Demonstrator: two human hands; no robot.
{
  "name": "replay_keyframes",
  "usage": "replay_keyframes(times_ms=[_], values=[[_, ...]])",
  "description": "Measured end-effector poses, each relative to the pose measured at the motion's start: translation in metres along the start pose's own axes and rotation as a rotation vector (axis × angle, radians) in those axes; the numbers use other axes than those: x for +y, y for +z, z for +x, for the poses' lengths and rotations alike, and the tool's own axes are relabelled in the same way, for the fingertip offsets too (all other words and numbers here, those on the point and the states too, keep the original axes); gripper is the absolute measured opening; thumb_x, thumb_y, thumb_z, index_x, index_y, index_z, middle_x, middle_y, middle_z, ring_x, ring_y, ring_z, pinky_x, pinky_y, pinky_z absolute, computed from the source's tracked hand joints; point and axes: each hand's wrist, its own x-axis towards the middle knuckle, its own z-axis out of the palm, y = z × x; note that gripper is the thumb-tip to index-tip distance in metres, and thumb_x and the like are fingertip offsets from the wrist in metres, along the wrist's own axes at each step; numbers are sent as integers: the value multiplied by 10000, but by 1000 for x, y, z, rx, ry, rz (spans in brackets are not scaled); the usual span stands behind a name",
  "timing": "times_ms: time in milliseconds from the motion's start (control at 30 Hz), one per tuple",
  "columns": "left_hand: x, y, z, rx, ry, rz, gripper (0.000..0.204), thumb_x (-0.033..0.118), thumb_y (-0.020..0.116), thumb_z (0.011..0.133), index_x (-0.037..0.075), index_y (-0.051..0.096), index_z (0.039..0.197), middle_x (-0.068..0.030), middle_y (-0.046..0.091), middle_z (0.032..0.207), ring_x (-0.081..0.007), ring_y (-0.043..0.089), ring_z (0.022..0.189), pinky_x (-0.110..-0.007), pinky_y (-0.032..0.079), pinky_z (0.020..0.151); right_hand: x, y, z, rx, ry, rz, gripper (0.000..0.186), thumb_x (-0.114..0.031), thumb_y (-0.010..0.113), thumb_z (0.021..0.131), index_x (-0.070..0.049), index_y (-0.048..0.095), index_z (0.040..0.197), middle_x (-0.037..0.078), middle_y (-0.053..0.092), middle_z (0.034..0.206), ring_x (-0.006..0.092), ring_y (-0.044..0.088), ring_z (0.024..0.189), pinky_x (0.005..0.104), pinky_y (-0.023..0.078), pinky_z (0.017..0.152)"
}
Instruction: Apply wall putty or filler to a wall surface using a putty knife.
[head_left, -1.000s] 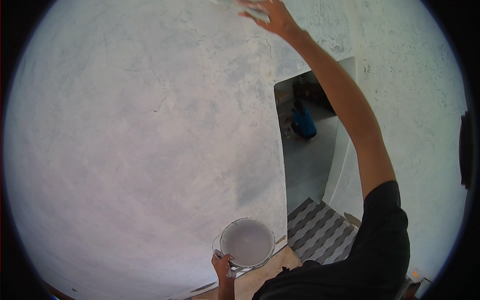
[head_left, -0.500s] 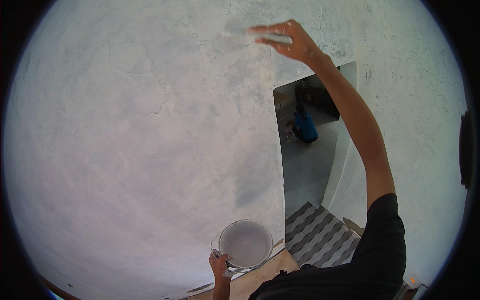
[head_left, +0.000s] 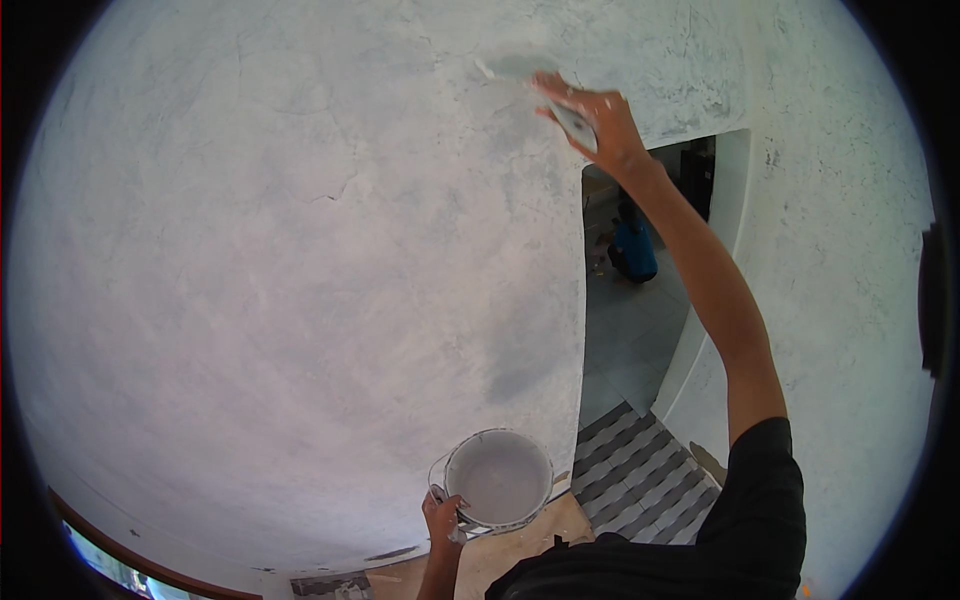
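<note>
My right hand point(head_left: 600, 125), speckled white, is closed on a scraper point(head_left: 575, 125) with a wide, thin blade at the wall point(head_left: 280, 250), up and left of the doorway's top. My left hand point(head_left: 443, 515) grips the side of a round bucket point(head_left: 548, 472) low at the bottom centre. The bucket has a wire handle and pale grey, smooth contents. The wall is whitish, mottled and finely cracked.
A doorway point(head_left: 730, 185) opens at the right onto a room where a person in blue point(head_left: 632, 250) squats on the floor. Patterned grey tiles point(head_left: 635, 465) lie at its threshold. A tan board point(head_left: 520, 550) is below me. A dark-framed opening point(head_left: 150, 575) is at lower left.
My right hand with the scraper has moved down and to the right across the wall. The view has shifted slightly, with the doorway further right. My left hand still holds the bucket.
</note>
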Motion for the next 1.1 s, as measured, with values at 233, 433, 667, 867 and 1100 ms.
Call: replay_keyframes(times_ms=[233, 433, 667, 867, 1100], values=[[1, -2, -5, -40, -17, -11, 191, -47, 575, 628, 68, 438, 694, -54, 498, 609, -178, 512, 509, -316, 452, 489, -70, -19, -68, -257, 217, 243, 522, 85, 651, 717, -81, 593, 1208, 149, 572, 1222, 279, 536, 1154, 351, 460, 965], [0, -7, 1, -80, -9, 83, 141, 16, 580, 626, 9, 538, 761, -56, 561, 659, -166, 543, 566, -310, 459, 512, -105, -21, -96, -386, 205, 278, 369, -8, 695, 773, -50, 635, 1134, 163, 646, 1095, 256, 656, 977, 317, 538, 822], [-19, -15, 22, -87, 39, 189, 137, 50, 587, 621, 7, 515, 730, -40, 514, 628, -141, 455, 548, -302, 393, 503, -208, -25, -160, -371, 852, 841, 234, -152, 665, 862, -47, 669, 1071, 104, 701, 915, 170, 687, 735, 278, 554, 618], [-26, -21, 13, -22, 56, 205, 131, 12, 573, 623, 5, 502, 733, -29, 495, 617, -132, 440, 545, -289, 377, 506, -296, -28, -224, -680, 1573, 1195, 239, -188, 669, 853, 15, 658, 977, 123, 679, 834, 174, 679, 686, 277, 570, 605], [-26, -23, 15, 33, 69, 470, 258, 53, 592, 610, -52, 555, 843, -134, 579, 761, -243, 544, 702, -348, 445, 656, -379, 39, -296, -724, 1761, 1286, 209, -175, 660, 850, 13, 657, 941, 104, 660, 779, 129, 645, 642, 263, 551, 588]])
